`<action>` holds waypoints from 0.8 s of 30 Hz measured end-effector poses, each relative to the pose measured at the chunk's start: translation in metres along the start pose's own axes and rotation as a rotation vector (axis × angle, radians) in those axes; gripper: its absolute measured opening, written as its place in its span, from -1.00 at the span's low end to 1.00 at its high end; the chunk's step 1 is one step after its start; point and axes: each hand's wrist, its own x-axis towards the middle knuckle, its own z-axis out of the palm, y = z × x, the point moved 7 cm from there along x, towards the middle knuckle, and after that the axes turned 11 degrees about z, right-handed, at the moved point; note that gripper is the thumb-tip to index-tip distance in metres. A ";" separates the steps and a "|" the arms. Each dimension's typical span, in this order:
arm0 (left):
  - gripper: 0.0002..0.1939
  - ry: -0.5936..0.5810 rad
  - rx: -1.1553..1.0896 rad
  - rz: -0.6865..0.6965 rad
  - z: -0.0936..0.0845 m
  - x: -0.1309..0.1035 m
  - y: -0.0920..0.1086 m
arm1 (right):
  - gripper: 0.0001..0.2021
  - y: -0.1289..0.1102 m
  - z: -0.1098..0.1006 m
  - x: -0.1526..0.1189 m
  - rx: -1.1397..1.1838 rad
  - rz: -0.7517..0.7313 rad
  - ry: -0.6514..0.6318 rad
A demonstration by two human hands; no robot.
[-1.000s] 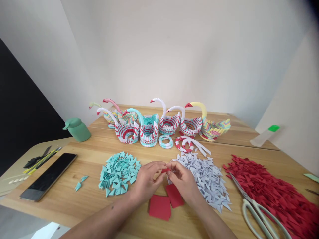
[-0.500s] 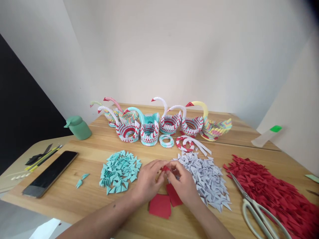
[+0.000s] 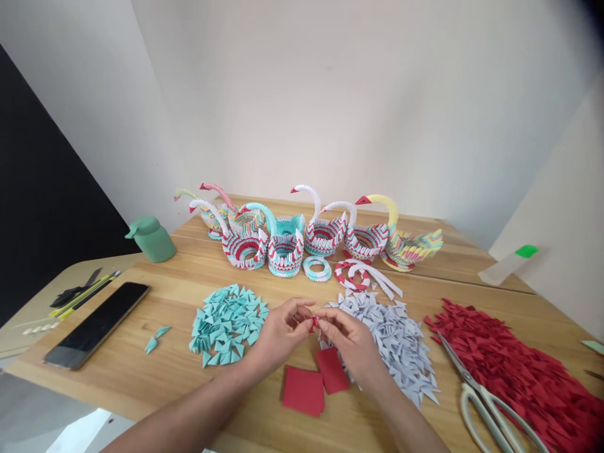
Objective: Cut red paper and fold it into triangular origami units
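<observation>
Between my fingertips is a small red paper piece (image 3: 314,323), pinched by both hands above the table. My left hand (image 3: 285,330) grips it from the left with thumb and fingers, and my right hand (image 3: 346,336) from the right. Two stacks of red paper, a squarer one (image 3: 302,391) and a narrower one (image 3: 333,370), lie just below the hands. A pile of teal folded triangles (image 3: 228,324) is left of my left hand. White-grey triangles (image 3: 394,340) spread beside and partly behind my right hand.
Paper swans (image 3: 285,251) line the back, with rings (image 3: 317,268) before them. Scissors (image 3: 472,384) lie by a red triangle pile (image 3: 514,365) at right. A phone (image 3: 97,324), a green container (image 3: 153,240) and a green-capped bottle (image 3: 507,265) sit at the sides.
The fingers have shifted around the red piece, and the thumbs now meet at it. More of the narrower red stack shows. The view has shifted slightly.
</observation>
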 end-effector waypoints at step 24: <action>-0.64 0.005 0.139 0.074 0.002 -0.004 0.005 | -0.79 -0.001 -0.001 -0.002 -0.065 -0.036 0.055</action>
